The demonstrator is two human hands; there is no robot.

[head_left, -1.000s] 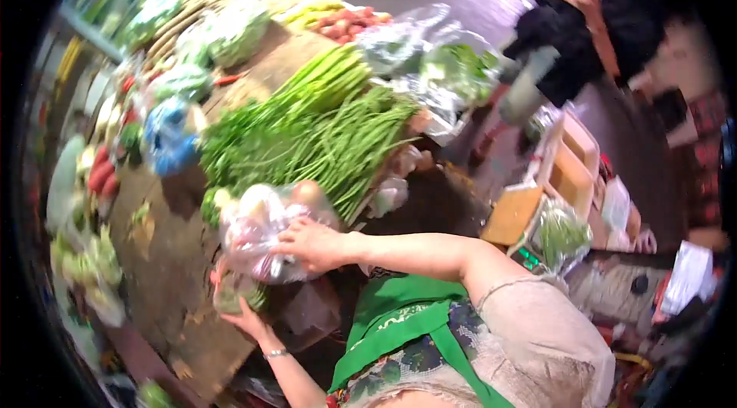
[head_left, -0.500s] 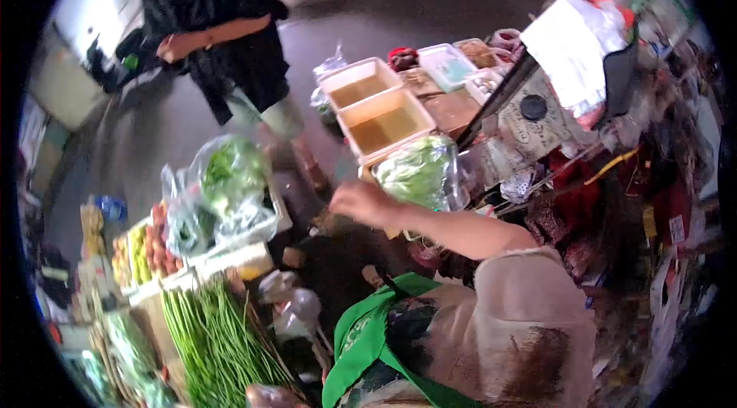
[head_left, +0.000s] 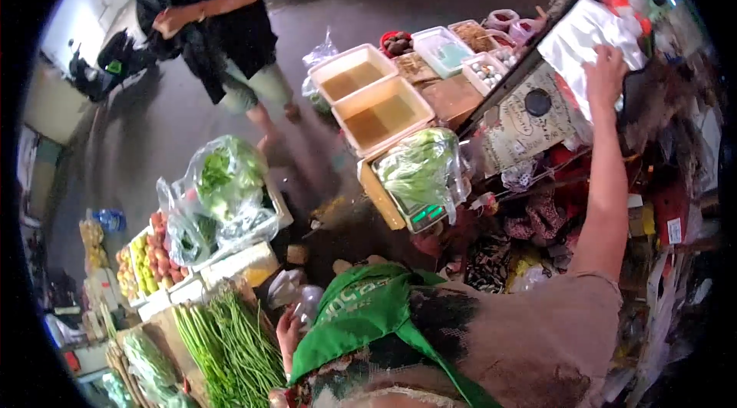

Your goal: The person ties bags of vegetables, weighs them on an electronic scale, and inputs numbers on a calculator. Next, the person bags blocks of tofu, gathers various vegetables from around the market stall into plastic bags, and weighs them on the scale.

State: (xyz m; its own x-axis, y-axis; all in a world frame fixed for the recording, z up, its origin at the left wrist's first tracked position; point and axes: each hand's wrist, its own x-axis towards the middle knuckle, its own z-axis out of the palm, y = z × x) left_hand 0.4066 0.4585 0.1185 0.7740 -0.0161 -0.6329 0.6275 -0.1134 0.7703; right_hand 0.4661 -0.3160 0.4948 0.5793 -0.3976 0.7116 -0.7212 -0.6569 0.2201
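My right hand [head_left: 606, 72] reaches far out to the right, its fingers closed on a stack of white plastic bags [head_left: 566, 43] hanging beside a dark post. Low in front of me, partly hidden by my green apron [head_left: 355, 308], is my left hand [head_left: 288, 333]. Its fingers curl at a translucent plastic bag [head_left: 309, 302], whose contents I cannot make out. Long green beans [head_left: 230, 350] lie in a bundle just left of that hand. Below my outstretched right arm, bagged leafy greens [head_left: 418, 170] rest on a scale with a lit green display [head_left: 427, 213].
A person in black [head_left: 211, 24] stands across the stall, arms folded in front. Two water-filled foam boxes [head_left: 384, 112] stand ahead, with a tray of eggs [head_left: 485, 72] beyond. Bagged lettuce [head_left: 230, 178] and fruit [head_left: 160, 258] are at left. A dark post [head_left: 530, 55] slants at right.
My right hand has swung from the middle over to the white bags at the right. My left hand has come into sight by the translucent bag. The view has shifted slightly.
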